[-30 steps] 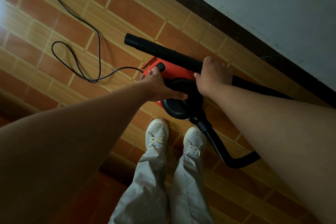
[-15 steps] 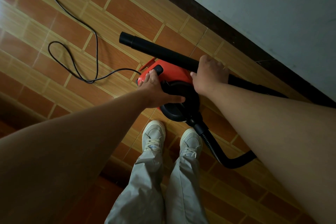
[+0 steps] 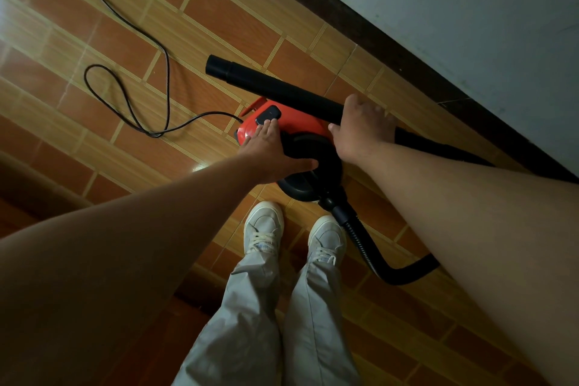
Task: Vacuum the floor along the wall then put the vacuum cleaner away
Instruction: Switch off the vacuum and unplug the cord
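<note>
A small red and black vacuum cleaner point(image 3: 300, 127) sits on the tiled floor just ahead of my feet. My left hand point(image 3: 271, 150) rests on its top, straight fingers touching the black switch, thumb on the black housing. My right hand point(image 3: 360, 125) grips the black rigid tube point(image 3: 272, 84), which lies over the body and points left. A black ribbed hose point(image 3: 376, 257) loops from the body's near end round to the right, behind my right forearm.
The black power cord point(image 3: 131, 110) trails from the vacuum's left side and loops across the brown tiles to the upper left. A dark skirting board point(image 3: 391, 50) and a pale wall point(image 3: 470, 9) run diagonally at the upper right. My white shoes point(image 3: 263, 229) stand just behind the vacuum.
My left hand's fingers have slid forward onto the black switch. My right hand keeps hold of the tube. The vacuum has barely moved.
</note>
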Motion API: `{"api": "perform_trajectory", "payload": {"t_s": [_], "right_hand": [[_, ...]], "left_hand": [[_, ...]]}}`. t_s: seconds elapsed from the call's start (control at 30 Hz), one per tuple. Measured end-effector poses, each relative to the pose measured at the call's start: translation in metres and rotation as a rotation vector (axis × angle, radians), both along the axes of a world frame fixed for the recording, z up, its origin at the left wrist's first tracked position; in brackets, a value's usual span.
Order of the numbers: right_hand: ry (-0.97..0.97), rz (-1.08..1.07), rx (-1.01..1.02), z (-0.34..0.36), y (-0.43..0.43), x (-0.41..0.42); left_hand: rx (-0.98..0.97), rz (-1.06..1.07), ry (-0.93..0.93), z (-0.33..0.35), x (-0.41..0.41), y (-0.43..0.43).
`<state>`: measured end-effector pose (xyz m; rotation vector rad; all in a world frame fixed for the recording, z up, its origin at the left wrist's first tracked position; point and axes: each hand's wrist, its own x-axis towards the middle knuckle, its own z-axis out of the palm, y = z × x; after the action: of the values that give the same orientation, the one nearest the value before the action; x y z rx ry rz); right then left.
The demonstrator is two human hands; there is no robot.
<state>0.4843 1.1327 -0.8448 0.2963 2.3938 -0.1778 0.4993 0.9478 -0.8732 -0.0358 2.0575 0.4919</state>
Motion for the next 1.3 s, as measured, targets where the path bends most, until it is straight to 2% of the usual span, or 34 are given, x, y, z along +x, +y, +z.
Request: {"api": "perform_trajectory", "payload": {"t_s": [0.13,0.23,0.37,0.57,0.83,1.3], "right_hand": [[0.007,0.014,-0.016,0.003,-0.001,0.006],[0.015,0.02,-0.036,0.004,0.001,0.011],[0.038,0.016,-0.041,0.002,0.006,0.019],[0.046,0.021,-0.042,-0.003,0.01,0.034],[0.059,0.026,-0.036,-0.004,0.011,0.044],[0.112,0.071,-0.026,0.007,0.012,0.046]], "left_hand": [[0.075,-0.04,0.098,0.01,0.011,-0.001],[0.127,-0.288,0.304,0.016,0.016,-0.002],[0.145,-0.632,0.412,0.013,0.016,-0.003],[0.167,-0.807,0.551,0.008,0.018,-0.001],[0.173,-0.848,0.573,0.014,0.017,0.003],[0.102,-0.67,0.544,0.017,0.032,0.002]]}}
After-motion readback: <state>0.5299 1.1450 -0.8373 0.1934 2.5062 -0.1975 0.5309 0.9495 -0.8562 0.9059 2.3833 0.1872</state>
